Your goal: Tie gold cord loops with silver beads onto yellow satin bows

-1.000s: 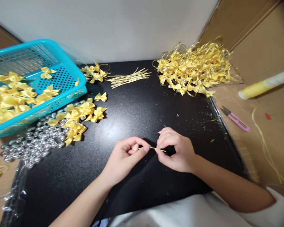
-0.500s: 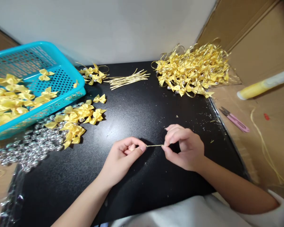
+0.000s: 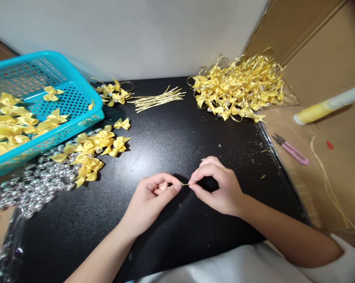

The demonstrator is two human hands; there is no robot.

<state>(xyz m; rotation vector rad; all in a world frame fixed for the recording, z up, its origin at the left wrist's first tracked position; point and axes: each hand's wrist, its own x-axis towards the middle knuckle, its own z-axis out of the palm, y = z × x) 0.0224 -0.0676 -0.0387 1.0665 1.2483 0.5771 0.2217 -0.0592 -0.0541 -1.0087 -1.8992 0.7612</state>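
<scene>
Over the front middle of the black table, my left hand [image 3: 155,200] pinches a thin gold cord [image 3: 185,184] between thumb and forefinger. My right hand [image 3: 219,186] pinches the same cord close by, so just a short piece shows between the fingertips. Farther back lies a bundle of similar gold cords [image 3: 159,99]. Yellow ribbon bows [image 3: 90,145] are heaped to the left of my hands, beside a pile of shiny silver beads [image 3: 44,179].
At the left, a turquoise basket [image 3: 74,74] holds more bows. A large heap of finished-looking bow loops [image 3: 239,88] stands at the back right. Pink thread snips [image 3: 291,149], a yellow-and-white roll [image 3: 328,106] and loose yellow thread [image 3: 328,184] lie on the cardboard at right.
My right hand has moved left, closer to my left hand, and the piece of cord between them is shorter. My left hand has hardly moved.
</scene>
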